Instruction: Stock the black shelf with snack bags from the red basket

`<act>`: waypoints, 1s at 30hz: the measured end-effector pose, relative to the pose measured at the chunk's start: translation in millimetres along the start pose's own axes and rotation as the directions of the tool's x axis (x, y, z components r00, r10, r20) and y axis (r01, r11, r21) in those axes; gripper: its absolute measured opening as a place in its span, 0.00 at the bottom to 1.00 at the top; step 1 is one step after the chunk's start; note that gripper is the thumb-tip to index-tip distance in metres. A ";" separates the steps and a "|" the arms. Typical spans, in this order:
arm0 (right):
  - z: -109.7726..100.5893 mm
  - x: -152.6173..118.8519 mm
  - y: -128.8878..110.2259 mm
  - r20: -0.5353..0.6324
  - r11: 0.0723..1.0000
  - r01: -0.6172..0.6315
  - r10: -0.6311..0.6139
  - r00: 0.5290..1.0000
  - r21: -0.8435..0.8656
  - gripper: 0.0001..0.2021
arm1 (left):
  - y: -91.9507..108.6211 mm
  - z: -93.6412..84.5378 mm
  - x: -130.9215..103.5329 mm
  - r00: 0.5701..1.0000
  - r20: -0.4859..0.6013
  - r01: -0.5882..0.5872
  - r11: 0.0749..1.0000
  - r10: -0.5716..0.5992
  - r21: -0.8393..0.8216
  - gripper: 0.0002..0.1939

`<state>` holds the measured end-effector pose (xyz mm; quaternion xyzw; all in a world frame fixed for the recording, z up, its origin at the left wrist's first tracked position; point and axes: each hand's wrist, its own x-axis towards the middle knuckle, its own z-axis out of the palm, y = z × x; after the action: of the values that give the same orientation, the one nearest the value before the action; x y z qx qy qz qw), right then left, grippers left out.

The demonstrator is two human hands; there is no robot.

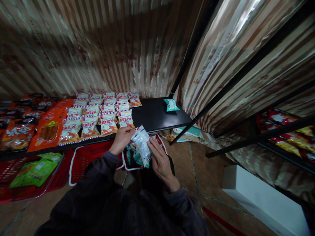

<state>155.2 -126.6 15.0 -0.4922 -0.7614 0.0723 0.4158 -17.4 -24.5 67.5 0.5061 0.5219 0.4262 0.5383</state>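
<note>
In front of me is a snack bag, white and blue with small print on the side facing me. My left hand is closed in a pinch at its upper left edge. Against its right side lies my right hand, fingers long and close together over the wrapper, thumb hidden. Below the bag, teal packets show in a red basket. Just beyond my left hand, rows of white snack bags with red lettering stand on a black shelf.
One teal packet sits at the shelf's right end. Orange packs fill the left. Another red basket holds green packets. Black posts, a white box and a shelf of red-yellow bags are to the right.
</note>
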 end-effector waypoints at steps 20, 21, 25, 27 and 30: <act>8.0 -6.5 -10.9 -0.070 0.964 -0.218 0.230 0.971 0.154 0.32 | 14.7 5.8 -2.5 0.981 0.138 0.161 0.970 -0.137 -0.184 0.21; 7.4 -5.3 -12.5 -0.088 0.923 -0.284 0.316 0.945 0.260 0.31 | 14.2 6.0 -2.5 0.980 0.141 0.166 0.964 -0.139 -0.208 0.23; 7.4 2.8 -18.7 -0.049 0.491 -0.410 0.684 0.728 0.768 0.26 | 5.9 7.3 -2.7 0.985 0.141 0.125 0.968 -0.096 -0.216 0.20; 8.0 7.1 -19.5 0.045 0.227 -0.371 0.800 0.598 0.901 0.23 | -0.6 8.3 -3.1 0.991 0.107 0.105 0.975 -0.085 -0.198 0.18; 7.4 12.2 -18.9 0.175 0.001 -0.342 0.857 0.484 0.940 0.17 | -8.7 10.8 -4.7 0.991 0.084 0.120 0.973 -0.105 -0.196 0.20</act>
<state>134.8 -124.1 27.0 -0.4607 -0.1489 0.5341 0.6930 -7.7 -31.3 59.0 0.4342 0.4842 0.4268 0.6285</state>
